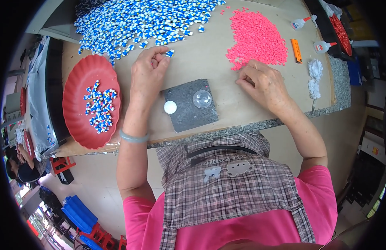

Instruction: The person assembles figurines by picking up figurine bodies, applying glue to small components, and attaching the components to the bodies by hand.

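My left hand (148, 71) has its thumb and index finger closed on a small blue-and-white piece (170, 53), just below a large heap of similar blue-and-white pieces (138, 23). A pink spot shows among its curled fingers. My right hand (264, 83) is at the lower edge of a pile of small flat pink pieces (257, 39). Its fingers are bent together, and whatever lies between the tips is hidden. Between the hands lies a dark grey slab (186, 116), bearing a white round disc (170, 107) and a small clear round cup (202, 99).
At the left, a red scalloped bowl (72, 100) holds blue, white and red pieces. On the right are two glue bottles (298, 23) with red tips, an orange box (296, 51) and crumpled white tissue (314, 79). A stone edge (234, 128) borders the table. Another person works at far left.
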Demonstrator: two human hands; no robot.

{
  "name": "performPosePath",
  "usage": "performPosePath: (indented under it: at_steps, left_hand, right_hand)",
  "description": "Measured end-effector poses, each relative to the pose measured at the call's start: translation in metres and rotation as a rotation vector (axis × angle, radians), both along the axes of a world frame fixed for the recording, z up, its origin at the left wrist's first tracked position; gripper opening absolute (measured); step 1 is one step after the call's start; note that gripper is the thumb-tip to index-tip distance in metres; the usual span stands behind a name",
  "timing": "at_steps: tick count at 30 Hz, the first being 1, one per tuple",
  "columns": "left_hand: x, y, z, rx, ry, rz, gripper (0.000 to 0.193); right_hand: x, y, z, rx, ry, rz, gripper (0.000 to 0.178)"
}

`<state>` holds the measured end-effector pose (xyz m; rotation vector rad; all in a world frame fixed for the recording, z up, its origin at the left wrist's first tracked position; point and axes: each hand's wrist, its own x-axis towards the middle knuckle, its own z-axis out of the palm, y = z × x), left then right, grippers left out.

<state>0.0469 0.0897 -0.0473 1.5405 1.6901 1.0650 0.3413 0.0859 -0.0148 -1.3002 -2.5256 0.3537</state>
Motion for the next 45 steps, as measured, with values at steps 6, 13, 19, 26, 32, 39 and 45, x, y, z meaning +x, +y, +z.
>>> performPosePath:
  at_steps: [6,13,19,26,32,39,45]
  left_hand:
    - [0.009,0.013,-0.008,0.106,0.317,-0.083,0.018]
    - [-0.004,0.004,-0.008,0.020,0.017,-0.045,0.020]
    - [-0.003,-0.033,0.023,-0.201,-0.490,0.003,0.019]
    - [0.005,-0.071,0.034,-0.161,-0.757,-0.005,0.021]
    - [0.019,-0.086,0.039,-0.201,-0.788,-0.035,0.022]
    - [0.024,-0.092,0.043,-0.267,-0.778,-0.081,0.026]
    - [0.025,-0.095,0.042,-0.236,-0.748,-0.106,0.024]
  right_hand:
    - [0.012,0.001,-0.003,-0.127,0.149,-0.033,0.005]
    - [0.013,0.000,-0.013,0.000,0.169,0.141,0.011]
    - [0.012,0.004,-0.006,0.052,0.023,0.197,0.012]
    - [0.002,-0.001,0.002,-0.355,0.359,0.115,0.012]
    - [-0.025,-0.002,0.011,-0.939,0.723,0.039,0.007]
    - [-0.038,0.007,0.020,-1.049,0.668,0.065,0.011]
    - [-0.049,0.008,0.033,-1.051,0.594,0.049,0.024]
